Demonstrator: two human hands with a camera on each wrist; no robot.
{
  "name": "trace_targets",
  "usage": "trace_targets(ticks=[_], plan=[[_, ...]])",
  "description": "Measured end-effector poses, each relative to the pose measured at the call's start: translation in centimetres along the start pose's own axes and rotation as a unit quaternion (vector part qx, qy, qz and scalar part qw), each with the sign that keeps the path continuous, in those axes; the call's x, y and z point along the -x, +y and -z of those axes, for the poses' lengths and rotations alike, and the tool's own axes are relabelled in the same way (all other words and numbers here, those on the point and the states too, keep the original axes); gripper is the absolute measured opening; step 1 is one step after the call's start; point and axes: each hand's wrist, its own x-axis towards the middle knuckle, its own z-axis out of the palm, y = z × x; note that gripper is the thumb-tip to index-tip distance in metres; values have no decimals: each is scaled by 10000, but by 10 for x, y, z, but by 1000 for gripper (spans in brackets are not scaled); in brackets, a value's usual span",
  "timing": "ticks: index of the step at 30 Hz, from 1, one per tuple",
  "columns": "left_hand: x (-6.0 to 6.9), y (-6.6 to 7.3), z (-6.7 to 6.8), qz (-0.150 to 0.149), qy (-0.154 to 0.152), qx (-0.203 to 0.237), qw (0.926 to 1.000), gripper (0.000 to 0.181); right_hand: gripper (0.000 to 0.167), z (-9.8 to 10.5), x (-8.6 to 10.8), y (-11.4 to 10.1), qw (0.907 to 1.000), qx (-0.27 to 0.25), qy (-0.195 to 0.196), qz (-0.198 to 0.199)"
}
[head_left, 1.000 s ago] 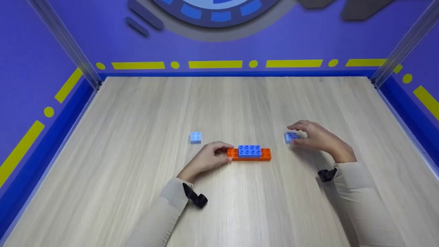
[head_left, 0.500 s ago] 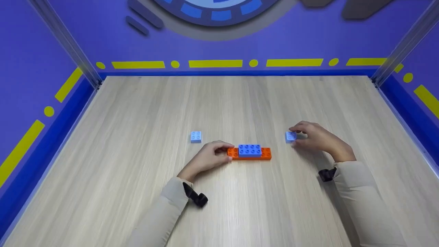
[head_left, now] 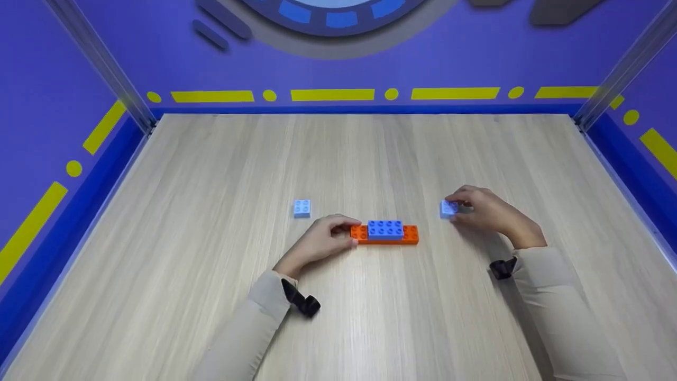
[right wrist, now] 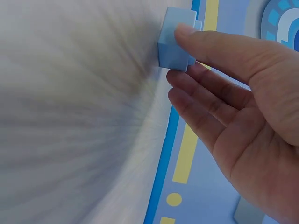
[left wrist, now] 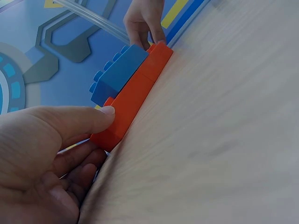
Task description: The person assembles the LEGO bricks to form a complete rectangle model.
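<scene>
Thumb and fingers of the left hand [head_left: 322, 241] pinch the left end of a long orange brick row [head_left: 411, 234] lying on the table; the left wrist view shows the thumb [left wrist: 100, 119] on its side. A seam in that view suggests two orange bricks [left wrist: 135, 95] end to end. On top, across the middle, sits a blue brick [head_left: 385, 229]. To the right, the right hand [head_left: 492, 214] pinches a small light blue brick [head_left: 448, 209] on the table; in the right wrist view the thumb lies on the light blue brick [right wrist: 175, 44], whose far side is hidden.
Another small light blue brick [head_left: 302, 208] stands on the wooden table [head_left: 211, 185], up and left of the orange row. Blue walls [head_left: 338, 74] with yellow markings border the table at the back and sides. A black wrist device [head_left: 301, 302] is strapped at each sleeve.
The right hand's fingers have closed in on the small light blue brick and now pinch it. The left hand has kept its grip on the orange row. The head view has tilted slightly.
</scene>
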Motion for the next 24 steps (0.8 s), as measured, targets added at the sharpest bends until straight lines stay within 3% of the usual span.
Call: trace_targets(ticks=[24], plan=[[1,2,1,-35,27,95,9999,40,36,0,0,-5,9998,71,-1,181]])
